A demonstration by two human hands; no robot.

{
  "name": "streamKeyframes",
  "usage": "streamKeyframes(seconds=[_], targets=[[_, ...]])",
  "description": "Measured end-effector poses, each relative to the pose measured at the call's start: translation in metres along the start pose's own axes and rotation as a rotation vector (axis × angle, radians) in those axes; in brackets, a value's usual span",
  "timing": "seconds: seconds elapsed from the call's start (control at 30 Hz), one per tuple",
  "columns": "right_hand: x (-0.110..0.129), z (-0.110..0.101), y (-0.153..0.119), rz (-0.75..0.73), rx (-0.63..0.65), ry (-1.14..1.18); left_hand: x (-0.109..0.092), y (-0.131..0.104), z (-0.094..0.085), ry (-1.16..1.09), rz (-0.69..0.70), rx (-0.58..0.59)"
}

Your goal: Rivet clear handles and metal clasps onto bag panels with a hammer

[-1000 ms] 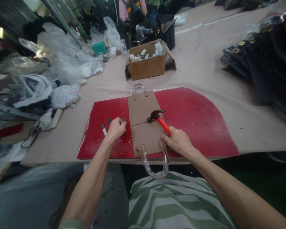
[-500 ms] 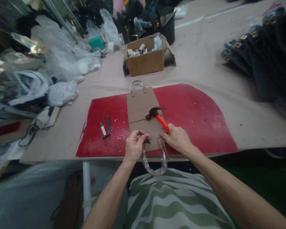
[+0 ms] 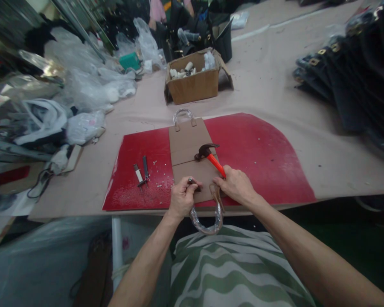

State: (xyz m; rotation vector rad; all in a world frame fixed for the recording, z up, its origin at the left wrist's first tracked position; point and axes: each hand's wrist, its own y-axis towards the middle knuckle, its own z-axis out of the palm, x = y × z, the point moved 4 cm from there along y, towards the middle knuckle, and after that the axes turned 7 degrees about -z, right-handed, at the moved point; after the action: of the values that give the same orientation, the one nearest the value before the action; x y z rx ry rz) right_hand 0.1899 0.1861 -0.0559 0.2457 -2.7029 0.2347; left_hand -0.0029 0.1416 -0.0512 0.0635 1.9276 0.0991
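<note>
In my right hand [image 3: 236, 182] is a claw hammer [image 3: 216, 164] with an orange handle, its dark head over the brown bag panel [image 3: 187, 145]. The fingertips of that hand are close to the end of a plastic-wrapped bag handle [image 3: 208, 229], which loops over the table's front edge. My left hand [image 3: 182, 197] pinches a small dark metal punch [image 3: 190, 181] above the panel's near end, close to the handle's other end, which the hand partly hides. A second wrapped handle [image 3: 183, 112] is attached at the panel's far end.
Under the panel lies a red board [image 3: 252, 157]. Two slim metal tools [image 3: 141, 172] and scattered small bits lie on its left. Beyond stands a cardboard box [image 3: 193, 85] of white pieces. Dark bag parts [image 3: 342, 81] are stacked at right, plastic bags [image 3: 86, 72] at left. A person [image 3: 158, 10] is at the back.
My left hand has tilted the punch slightly and shifted a little. The hammer stays in my right hand, almost unmoved. The whole view has shifted slightly.
</note>
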Motion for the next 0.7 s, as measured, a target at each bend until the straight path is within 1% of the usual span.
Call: streamKeyframes(seconds=[0.1, 0.17, 0.23, 0.3, 0.37, 0.43, 0.47, 0.53, 0.57, 0.6, 0.63, 0.67, 0.7], targets=[[-0.001, -0.003, 0.002, -0.037, -0.013, 0.147, 0.001, -0.006, 0.001, 0.097, 0.13, 0.006], [0.003, -0.014, -0.003, -0.078, -0.006, 0.258, 0.002, -0.009, 0.004, 0.152, 0.197, 0.013], [0.011, -0.036, -0.015, -0.133, -0.042, 0.327, 0.002, -0.011, 0.007, 0.2, 0.241, 0.024], [0.022, -0.064, -0.034, -0.218, -0.154, 0.35, 0.002, -0.012, 0.008, 0.223, 0.261, 0.025], [0.031, -0.088, -0.057, -0.333, -0.29, 0.303, 0.002, -0.012, 0.008, 0.235, 0.264, 0.016], [0.037, -0.101, -0.076, -0.464, -0.369, 0.174, 0.003, -0.012, 0.008, 0.246, 0.269, 0.001], [0.039, -0.102, -0.083, -0.525, -0.369, 0.087, 0.004, -0.012, 0.008, 0.257, 0.273, -0.005], [0.042, -0.1, -0.091, -0.62, -0.294, -0.087, 0.006, -0.012, 0.009, 0.279, 0.285, -0.017], [0.043, -0.1, -0.093, -0.644, -0.254, -0.146, 0.007, -0.012, 0.009, 0.285, 0.291, -0.018], [0.045, -0.102, -0.095, -0.656, -0.242, -0.17, 0.007, -0.012, 0.009, 0.286, 0.297, -0.018], [0.047, -0.107, -0.097, -0.653, -0.266, -0.158, 0.007, -0.012, 0.009, 0.283, 0.3, -0.017], [0.05, -0.114, -0.099, -0.636, -0.336, -0.119, 0.008, -0.012, 0.009, 0.277, 0.301, -0.016], [0.051, -0.121, -0.102, -0.606, -0.449, -0.073, 0.008, -0.012, 0.009, 0.271, 0.3, -0.016]])
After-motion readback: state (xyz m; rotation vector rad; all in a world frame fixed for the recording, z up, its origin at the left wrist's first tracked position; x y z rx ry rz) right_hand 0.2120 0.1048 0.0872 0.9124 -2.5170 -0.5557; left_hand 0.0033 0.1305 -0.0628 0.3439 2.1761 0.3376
